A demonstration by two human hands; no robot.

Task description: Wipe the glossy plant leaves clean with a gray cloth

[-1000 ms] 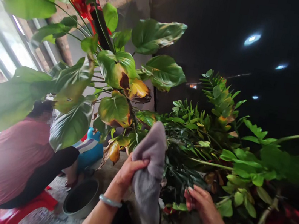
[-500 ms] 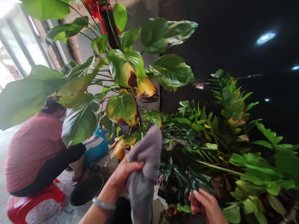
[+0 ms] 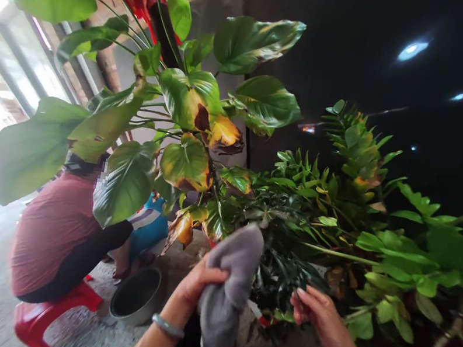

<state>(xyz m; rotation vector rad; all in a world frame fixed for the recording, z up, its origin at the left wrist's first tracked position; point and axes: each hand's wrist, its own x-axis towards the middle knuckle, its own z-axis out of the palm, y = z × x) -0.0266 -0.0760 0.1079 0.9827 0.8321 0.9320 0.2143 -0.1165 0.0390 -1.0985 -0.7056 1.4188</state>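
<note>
A soft grey cloth (image 3: 231,283) is gripped by my left hand (image 3: 195,286), its upper end flopping over above my thumb and the rest hanging down. A bracelet (image 3: 167,326) circles my left wrist. My right hand (image 3: 319,315) is at the dark, narrow leaves (image 3: 281,273) of a low plant, fingers curled toward the thumb. Whether a leaf is caught between those fingertips is too small to make out. Above my left hand hang the broad leaves of a tall plant, including a leaf with browned edges (image 3: 188,161).
To the left a person in a pink shirt (image 3: 51,226) sits on a red stool (image 3: 53,309), beside a dark-insided bucket (image 3: 135,294). Leafy green plants (image 3: 393,266) crowd the right side before a glossy black wall (image 3: 347,39).
My left hand and the cloth have shifted slightly right and lower, the cloth's top sinking. My right hand stays almost in place by the dark leaves. The view has moved a little.
</note>
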